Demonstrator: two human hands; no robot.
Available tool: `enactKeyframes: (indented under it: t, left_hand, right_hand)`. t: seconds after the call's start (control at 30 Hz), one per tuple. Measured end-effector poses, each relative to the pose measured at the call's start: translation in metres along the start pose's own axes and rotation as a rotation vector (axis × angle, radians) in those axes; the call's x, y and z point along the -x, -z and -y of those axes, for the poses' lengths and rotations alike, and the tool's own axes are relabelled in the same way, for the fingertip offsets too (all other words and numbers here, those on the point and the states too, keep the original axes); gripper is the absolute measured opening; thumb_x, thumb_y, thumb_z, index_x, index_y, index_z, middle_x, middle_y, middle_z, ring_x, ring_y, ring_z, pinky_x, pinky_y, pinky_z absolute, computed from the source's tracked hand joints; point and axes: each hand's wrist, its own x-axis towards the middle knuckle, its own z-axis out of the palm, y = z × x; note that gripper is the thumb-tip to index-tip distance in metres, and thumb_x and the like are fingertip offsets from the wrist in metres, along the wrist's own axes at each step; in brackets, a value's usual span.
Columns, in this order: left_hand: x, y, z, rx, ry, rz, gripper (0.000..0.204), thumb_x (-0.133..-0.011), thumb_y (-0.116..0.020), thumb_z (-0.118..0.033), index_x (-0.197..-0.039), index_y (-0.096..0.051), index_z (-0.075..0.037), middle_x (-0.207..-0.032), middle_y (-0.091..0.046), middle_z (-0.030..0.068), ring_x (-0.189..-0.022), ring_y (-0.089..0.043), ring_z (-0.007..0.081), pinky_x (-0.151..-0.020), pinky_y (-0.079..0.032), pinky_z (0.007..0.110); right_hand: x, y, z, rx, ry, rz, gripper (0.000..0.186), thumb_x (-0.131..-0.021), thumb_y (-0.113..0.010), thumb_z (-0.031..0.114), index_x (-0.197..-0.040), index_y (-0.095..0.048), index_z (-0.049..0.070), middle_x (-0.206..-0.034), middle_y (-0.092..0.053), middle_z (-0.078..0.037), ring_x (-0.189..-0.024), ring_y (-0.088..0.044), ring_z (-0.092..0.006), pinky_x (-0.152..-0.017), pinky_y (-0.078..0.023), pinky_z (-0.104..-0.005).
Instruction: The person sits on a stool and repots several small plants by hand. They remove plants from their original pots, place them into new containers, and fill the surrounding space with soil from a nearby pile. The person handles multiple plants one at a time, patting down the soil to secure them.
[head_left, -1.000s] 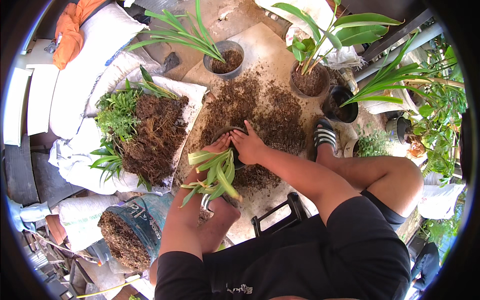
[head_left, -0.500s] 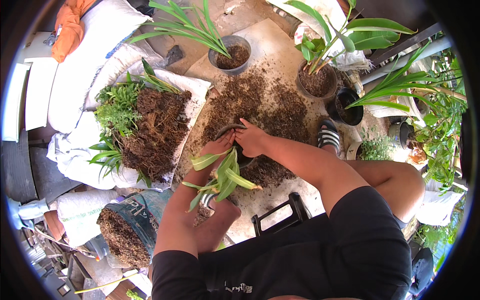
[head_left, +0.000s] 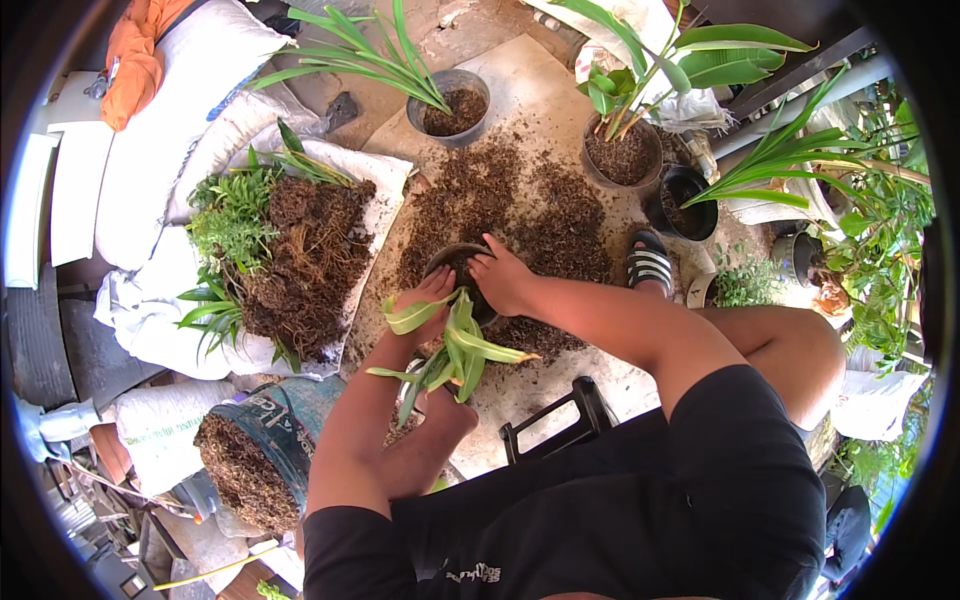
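Observation:
Between my feet stands a dark round pot [head_left: 457, 256] with soil in it. A plant [head_left: 462, 345] with long, drooping green leaves, some brown at the tips, leans from it toward me. At the pot's left side is my left hand [head_left: 430, 298], its fingers stretched out by the rim and partly behind the leaves. My right hand [head_left: 503, 281] reaches over the right rim, thumb spread and fingers extended toward the soil inside. Neither hand visibly grips anything. The leaves hide the plant's base.
Loose soil [head_left: 555, 225] covers the pale board around the pot. Potted plants stand beyond: a strappy one [head_left: 458, 110], a broad-leaved one [head_left: 622, 155] and a black pot [head_left: 685, 205]. Left lie uprooted plants [head_left: 310, 260] on a white sack and a tipped bag of potting mix [head_left: 240, 470].
My hands have moved apart over the pot. The left has drawn back toward the left rim, so more of the pot's inside shows. The plant's leaves have shifted slightly.

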Motion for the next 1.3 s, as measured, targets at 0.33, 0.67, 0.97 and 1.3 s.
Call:
enactKeyframes:
  t: [0.33,0.67,0.97,1.3]
  left_hand:
    - [0.013,-0.143,0.038,1.217,0.046,-0.394,0.061,-0.1,-0.06,-0.021,-0.152,-0.031,-0.009,-0.153,-0.038,0.0141,-0.139,-0.041,0.0271,-0.114,-0.036,0.04]
    - [0.004,0.032,-0.048,0.792,0.57,-0.22,0.054,-0.097,-0.064,-0.049,-0.132,-0.06,-0.008,-0.132,-0.063,0.01,-0.122,-0.058,0.0256,-0.106,-0.043,0.04]
    - [-0.009,-0.049,0.006,1.552,0.253,-0.526,0.058,-0.094,-0.073,-0.031,-0.139,-0.044,-0.008,-0.13,-0.05,0.0105,-0.117,-0.051,0.0244,-0.1,-0.049,0.042]
    - [-0.006,-0.003,-0.038,2.278,0.329,-0.473,0.045,-0.089,-0.079,-0.023,-0.122,-0.055,-0.005,-0.106,-0.059,0.0044,-0.094,-0.055,0.0152,-0.084,-0.052,0.032]
  right_hand:
    - [0.028,0.051,0.045,-0.326,-0.155,0.097,0.066,-0.102,-0.033,0.037,-0.158,-0.03,0.002,-0.166,-0.023,-0.019,-0.154,-0.021,-0.0363,-0.119,0.003,-0.0706]
    - [0.036,0.025,0.063,-0.348,0.048,0.202,0.068,-0.1,-0.04,0.041,-0.152,-0.039,-0.004,-0.152,-0.048,-0.017,-0.147,-0.037,-0.0291,-0.12,0.002,-0.0697]
    - [-0.01,-0.002,0.061,-0.278,0.232,-0.09,0.083,-0.102,-0.033,0.058,-0.159,-0.022,0.0,-0.162,-0.035,-0.013,-0.152,-0.029,-0.0255,-0.125,-0.014,-0.049]
    - [0.037,0.014,0.077,-0.398,-0.301,0.016,0.083,-0.104,-0.032,0.058,-0.158,-0.021,-0.004,-0.166,-0.021,-0.022,-0.155,-0.017,-0.0363,-0.116,0.006,-0.0721]
